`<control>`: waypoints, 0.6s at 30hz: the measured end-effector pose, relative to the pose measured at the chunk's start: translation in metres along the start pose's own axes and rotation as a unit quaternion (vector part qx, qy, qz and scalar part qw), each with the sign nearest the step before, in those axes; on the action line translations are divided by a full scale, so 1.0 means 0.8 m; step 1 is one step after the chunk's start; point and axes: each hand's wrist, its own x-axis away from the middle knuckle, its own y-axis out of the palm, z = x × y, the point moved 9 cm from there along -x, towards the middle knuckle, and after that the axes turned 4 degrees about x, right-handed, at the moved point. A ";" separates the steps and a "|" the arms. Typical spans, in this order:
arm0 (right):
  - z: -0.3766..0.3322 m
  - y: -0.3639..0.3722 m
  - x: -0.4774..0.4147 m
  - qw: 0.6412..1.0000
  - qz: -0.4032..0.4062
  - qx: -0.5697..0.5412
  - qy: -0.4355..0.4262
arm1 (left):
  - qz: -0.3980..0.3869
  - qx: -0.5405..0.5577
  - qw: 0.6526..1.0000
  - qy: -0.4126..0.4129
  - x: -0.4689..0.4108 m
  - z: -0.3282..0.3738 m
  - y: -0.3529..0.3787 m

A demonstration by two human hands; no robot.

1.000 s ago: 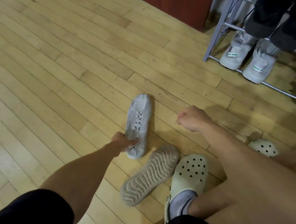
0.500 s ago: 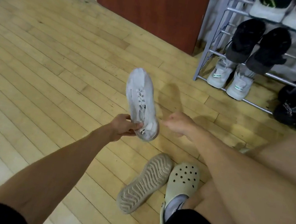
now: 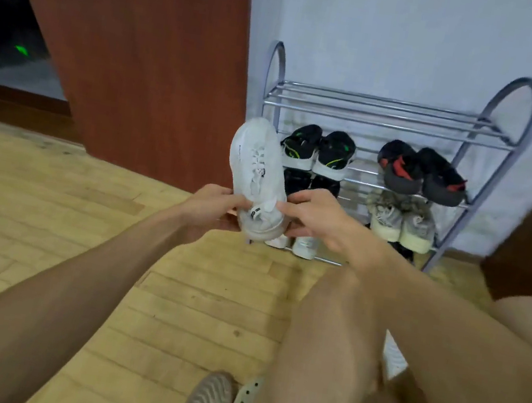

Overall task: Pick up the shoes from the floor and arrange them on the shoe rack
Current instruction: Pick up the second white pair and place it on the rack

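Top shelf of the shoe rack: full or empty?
Empty. The top shelf shows only bare metal bars; the black shoes sit one shelf lower.

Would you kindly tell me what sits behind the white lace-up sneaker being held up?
The grey metal shoe rack. The white lace-up sneaker covers its left post and part of a dark pair; only the ends of a white pair show below it.
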 end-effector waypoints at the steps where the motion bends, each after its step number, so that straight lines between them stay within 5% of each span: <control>1: -0.003 -0.022 0.005 1.000 0.013 -0.004 -0.001 | 0.000 0.005 1.000 0.001 -0.001 0.017 0.017; 10: 0.037 -0.184 0.065 0.997 0.071 -0.008 -0.009 | -0.047 -0.068 0.996 -0.029 -0.012 0.093 0.190; 14: 0.094 -0.252 0.095 0.997 0.056 -0.050 0.020 | -0.072 -0.060 0.995 -0.040 -0.018 0.091 0.269; 18: 0.193 -0.338 0.131 0.984 0.128 -0.090 0.090 | -0.114 -0.071 0.990 -0.046 -0.030 0.072 0.353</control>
